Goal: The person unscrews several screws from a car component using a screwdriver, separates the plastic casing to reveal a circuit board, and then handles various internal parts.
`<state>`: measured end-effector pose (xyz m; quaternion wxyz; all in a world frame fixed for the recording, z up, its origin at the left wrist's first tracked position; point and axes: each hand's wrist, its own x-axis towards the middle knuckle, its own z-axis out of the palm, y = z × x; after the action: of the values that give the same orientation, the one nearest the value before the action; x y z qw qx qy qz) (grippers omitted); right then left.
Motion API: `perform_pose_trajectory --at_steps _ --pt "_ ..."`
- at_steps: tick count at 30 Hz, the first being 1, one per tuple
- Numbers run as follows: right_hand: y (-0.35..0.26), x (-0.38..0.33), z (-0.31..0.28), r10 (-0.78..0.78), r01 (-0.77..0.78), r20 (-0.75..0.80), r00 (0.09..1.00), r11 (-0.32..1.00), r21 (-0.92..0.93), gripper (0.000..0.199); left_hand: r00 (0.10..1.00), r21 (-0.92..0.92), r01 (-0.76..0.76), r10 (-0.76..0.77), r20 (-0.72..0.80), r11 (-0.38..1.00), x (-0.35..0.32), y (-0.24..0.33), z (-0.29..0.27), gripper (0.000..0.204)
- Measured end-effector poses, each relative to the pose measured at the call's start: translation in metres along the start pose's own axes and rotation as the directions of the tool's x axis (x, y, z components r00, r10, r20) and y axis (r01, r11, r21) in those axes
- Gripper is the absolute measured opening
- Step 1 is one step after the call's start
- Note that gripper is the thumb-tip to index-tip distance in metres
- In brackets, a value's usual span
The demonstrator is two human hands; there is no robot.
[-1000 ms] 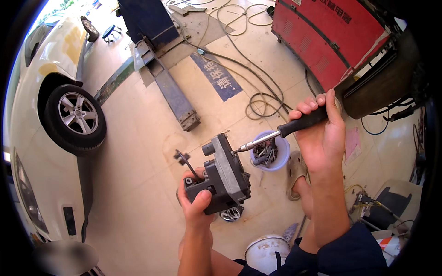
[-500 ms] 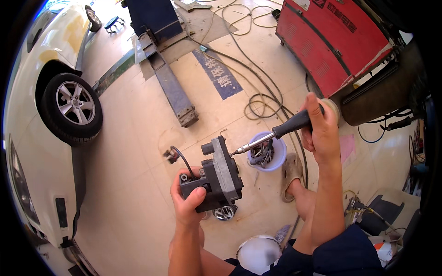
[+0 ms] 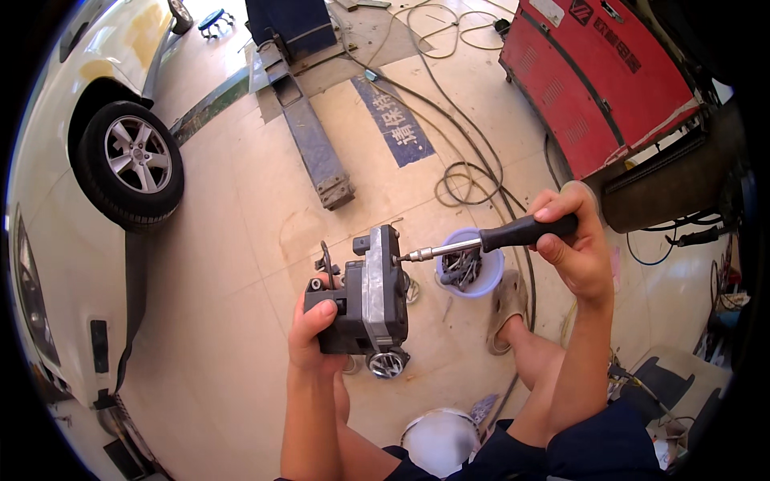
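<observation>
You look out from your own head, through the left of two wide fisheye cameras, steeply down and forward. Your left hand (image 3: 306, 333) and right hand (image 3: 589, 264) sit near the lens, the tiled floor (image 3: 224, 321) well below; the car (image 3: 60, 264) bends along the left rim, the red cabinet (image 3: 597, 92) farther off, upper right.

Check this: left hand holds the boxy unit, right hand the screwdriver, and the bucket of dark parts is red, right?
Not red: the head view shows the bucket pale purple. The left hand holds the unit, the right hand the screwdriver.
</observation>
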<state>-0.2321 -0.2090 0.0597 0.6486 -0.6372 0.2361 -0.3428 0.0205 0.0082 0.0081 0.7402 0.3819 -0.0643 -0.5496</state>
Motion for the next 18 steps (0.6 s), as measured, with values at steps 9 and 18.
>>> perform_pose_trajectory --at_steps 9,18 --pt "-0.002 0.005 0.008 0.270 -0.261 -0.070 0.960 0.959 0.112 0.025 0.997 0.164 -0.078 0.076 0.013 0.983 0.005 0.007 0.008 0.043" --pt "-0.011 0.005 0.009 0.241 -0.238 -0.044 0.970 0.970 0.056 0.027 0.999 0.012 -0.046 0.047 -0.028 0.999 0.006 -0.006 -0.001 0.042"
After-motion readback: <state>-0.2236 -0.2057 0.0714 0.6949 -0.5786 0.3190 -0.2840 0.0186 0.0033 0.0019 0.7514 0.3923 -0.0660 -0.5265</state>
